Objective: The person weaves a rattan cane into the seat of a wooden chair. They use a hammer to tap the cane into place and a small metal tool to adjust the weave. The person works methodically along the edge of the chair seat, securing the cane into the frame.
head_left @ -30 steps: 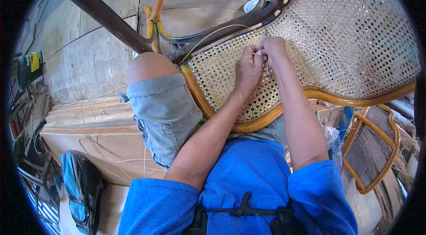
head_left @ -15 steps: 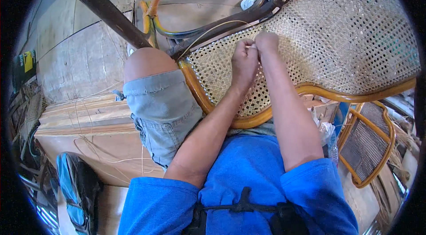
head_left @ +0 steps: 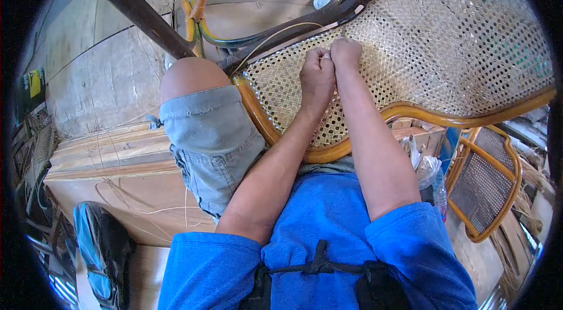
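Note:
Woven cane webbing [head_left: 410, 58] in a glossy brown rattan frame [head_left: 256, 112] lies across my lap. Over its left part, both my hands meet side by side with fingers closed. My left hand [head_left: 317, 78] is pinched, its thumb up against the right hand. My right hand [head_left: 346, 54] is curled just beyond it, close to the webbing's far edge. What the fingertips hold is too small and hidden to make out. A thin cane strand [head_left: 275, 40] arcs from the frame's left corner toward my right hand; whether it reaches the fingers is unclear.
A dark pole [head_left: 135, 8] slants down to my left knee, and curved rattan legs [head_left: 202, 11] stand beyond. Stacked boards [head_left: 117, 155] and a blue-black bag [head_left: 99, 251] are at left. Right, a smaller cane panel [head_left: 484, 184] leans near a plastic bottle [head_left: 439, 193].
The view has shifted slightly, and the frame and both hands sit a little farther left in it. My hands stay together, fingers still closed.

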A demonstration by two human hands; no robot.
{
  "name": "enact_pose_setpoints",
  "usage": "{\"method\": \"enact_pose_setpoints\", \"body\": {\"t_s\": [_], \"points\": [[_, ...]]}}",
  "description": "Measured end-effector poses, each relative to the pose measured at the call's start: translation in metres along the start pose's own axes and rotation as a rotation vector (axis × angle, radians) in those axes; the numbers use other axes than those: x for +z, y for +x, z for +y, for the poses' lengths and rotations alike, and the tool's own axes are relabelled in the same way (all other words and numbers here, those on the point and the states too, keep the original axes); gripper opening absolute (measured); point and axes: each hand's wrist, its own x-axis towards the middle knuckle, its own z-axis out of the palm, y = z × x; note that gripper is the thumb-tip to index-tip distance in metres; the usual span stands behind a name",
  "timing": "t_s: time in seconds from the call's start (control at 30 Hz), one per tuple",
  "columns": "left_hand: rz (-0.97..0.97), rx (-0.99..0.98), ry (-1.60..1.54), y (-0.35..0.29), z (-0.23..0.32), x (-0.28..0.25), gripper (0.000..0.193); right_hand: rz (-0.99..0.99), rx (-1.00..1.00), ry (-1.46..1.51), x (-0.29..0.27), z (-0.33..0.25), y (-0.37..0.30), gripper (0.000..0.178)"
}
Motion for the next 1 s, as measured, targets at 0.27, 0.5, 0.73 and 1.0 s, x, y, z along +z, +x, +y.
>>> {"method": "enact_pose_setpoints", "body": {"t_s": [0.27,0.5,0.73,1.0], "points": [[-0.032,-0.035,-0.004,-0.003,0.004,0.005,0.017,-0.017,-0.066,0.209,0.007,0.025,0.012,0.023],[-0.006,-0.01,0.058,0.0,-0.003,0.002,0.016,0.015,0.009,0.325,0.011,0.018,0.002,0.021],[0.0,0.002,0.051,-0.001,-0.004,0.002,0.016,-0.005,0.041,0.256,-0.007,-0.001,-0.014,0.026],[0.018,-0.034,0.056,0.001,0.005,0.0,0.022,-0.037,0.142,0.173,0.008,0.006,0.007,0.026]]}}
